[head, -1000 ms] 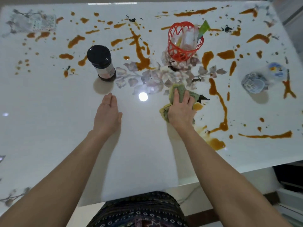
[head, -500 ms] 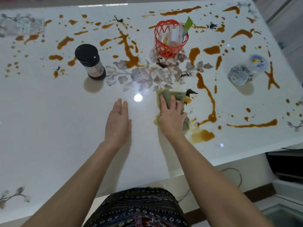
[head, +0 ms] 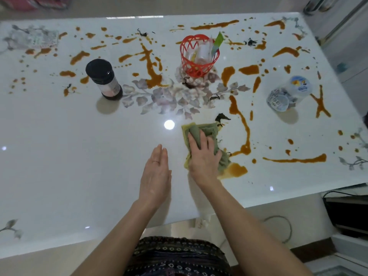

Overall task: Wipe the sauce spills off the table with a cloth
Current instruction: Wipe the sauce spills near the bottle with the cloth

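Head view: a green cloth (head: 201, 134) is pressed flat on the white table (head: 59, 156) at centre frame by the right hand (head: 203, 156), fingers spread open over it. An orange sauce puddle (head: 236, 169) touches the cloth's lower right edge. The left hand (head: 156, 176) is laid flat just beside, fingers extended together.

cloth (head: 201, 130): green, crumpled, flat on table (head: 59, 156) | sauce spills (head: 236, 169): orange, scattered; puddle touching cloth

right hand (head: 201, 156) and cloth (head: 205, 132) drawn nearer table edge, left hand (head: 156, 176) too
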`<state>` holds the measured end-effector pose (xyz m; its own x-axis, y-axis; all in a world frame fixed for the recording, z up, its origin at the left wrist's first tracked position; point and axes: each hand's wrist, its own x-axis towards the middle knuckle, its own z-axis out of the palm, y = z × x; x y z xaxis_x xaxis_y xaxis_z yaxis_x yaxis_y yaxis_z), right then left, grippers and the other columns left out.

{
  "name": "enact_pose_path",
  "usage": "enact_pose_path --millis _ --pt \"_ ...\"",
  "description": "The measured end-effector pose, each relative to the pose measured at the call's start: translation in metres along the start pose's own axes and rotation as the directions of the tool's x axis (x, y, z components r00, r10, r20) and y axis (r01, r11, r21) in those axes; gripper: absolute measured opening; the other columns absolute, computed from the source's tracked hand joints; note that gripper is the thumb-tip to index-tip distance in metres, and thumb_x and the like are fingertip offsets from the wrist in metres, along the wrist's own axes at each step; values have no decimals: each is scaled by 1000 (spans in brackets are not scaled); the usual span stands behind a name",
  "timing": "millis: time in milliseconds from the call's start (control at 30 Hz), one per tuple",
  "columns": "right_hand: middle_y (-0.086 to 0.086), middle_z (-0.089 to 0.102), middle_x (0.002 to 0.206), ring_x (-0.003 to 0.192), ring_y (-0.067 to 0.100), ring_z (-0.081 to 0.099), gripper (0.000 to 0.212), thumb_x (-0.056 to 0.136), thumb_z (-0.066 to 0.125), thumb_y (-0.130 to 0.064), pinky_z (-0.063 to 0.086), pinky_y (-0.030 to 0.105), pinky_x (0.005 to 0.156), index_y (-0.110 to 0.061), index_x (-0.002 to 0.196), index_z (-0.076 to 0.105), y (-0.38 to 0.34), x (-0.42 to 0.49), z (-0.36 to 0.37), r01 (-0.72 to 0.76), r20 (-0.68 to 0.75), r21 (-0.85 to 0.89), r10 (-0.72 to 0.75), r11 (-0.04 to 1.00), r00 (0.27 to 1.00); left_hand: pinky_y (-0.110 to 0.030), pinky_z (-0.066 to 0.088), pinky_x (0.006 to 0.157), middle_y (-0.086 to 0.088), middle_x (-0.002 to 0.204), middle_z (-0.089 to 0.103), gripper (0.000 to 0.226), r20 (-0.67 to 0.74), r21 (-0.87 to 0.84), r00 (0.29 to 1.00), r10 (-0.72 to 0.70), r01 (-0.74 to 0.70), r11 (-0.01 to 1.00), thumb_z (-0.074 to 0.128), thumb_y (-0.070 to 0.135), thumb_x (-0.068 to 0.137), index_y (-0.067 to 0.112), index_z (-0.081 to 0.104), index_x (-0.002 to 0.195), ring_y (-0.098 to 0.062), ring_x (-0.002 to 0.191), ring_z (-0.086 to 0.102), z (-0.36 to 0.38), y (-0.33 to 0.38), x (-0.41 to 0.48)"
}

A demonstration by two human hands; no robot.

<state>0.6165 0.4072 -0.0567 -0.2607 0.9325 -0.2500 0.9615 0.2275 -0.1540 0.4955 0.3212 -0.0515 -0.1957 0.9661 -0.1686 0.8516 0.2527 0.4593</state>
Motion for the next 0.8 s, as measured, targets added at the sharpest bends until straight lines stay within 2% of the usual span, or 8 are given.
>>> enact_pose_path --millis 100,200,300,433,533,633,700,800 --pt "-1 11 162 141 25 15 75 90 56 -25 28 59 102 -39 152 17 13 -44 16 175 -33 -5 -175 984 984 -41 24 116 -19 155 11 69 -35 9 999 -30 30 1000 51 2 88 -2 15 147 -29 143 17 11 15 -10" --pt "-4 1 162 144 23 6 70 96 45 -25 21 58 107 -42 152 8 38 -20 7 266 38 -42 -265 963 964 -39 22 116 -20 155 14 67 -49 21 997 -53 54 998 51 3 88 -4 18 146 -31 142 20 20 25 -11" --pt "-2 6 161 144 25 7 69 95 45 -17 23 57 106 -42 151 13 45 11 -11 194 60 11 -195 981 979 -36 18 117 -16 155 13 63 -58 -32 990 -131 129 991 47 4 91 -1 17 146 -29 142 19 26 38 -13" --pt "-2 8 159 139 27 11 75 89 57 -17 24 58 104 -38 150 19 28 -12 -16 69 133 193 -96 979 986 -38 21 117 -22 153 16 63 -76 57 985 -156 160 985 49 2 89 -5 20 144 -33 142 20 31 41 -20" --pt "4 -1 162 142 30 7 80 91 57 -21 25 59 104 -33 153 8 39 -64 2 256 135 103 -269 961 954 -38 20 117 -22 154 15 64 -86 88 976 -202 210 974 49 4 90 -5 19 145 -33 142 19 36 42 -22" --pt "6 16 160 141 29 22 81 86 63 -25 35 60 100 -34 153 18 87 -71 19 482 -35 -9 -482 876 876 -39 21 116 -22 154 15 64 -94 93 968 -234 243 966 49 4 89 -5 19 145 -33 142 19 43 54 -24" --pt "3 17 160 141 26 19 79 87 61 -24 32 59 103 -38 152 17 111 -45 15 484 -70 -46 -486 874 871 -39 22 116 -23 153 17 63 -98 87 965 -243 251 964 49 3 89 -6 20 144 -34 141 20 46 63 -27" --pt "-1 2 162 145 24 3 74 94 49 -20 17 58 110 -42 152 9 114 -24 -1 354 57 11 -354 935 933 -37 18 117 -20 155 13 63 -110 48 957 -268 275 960 46 2 91 -3 15 146 -32 142 18 50 71 -30"
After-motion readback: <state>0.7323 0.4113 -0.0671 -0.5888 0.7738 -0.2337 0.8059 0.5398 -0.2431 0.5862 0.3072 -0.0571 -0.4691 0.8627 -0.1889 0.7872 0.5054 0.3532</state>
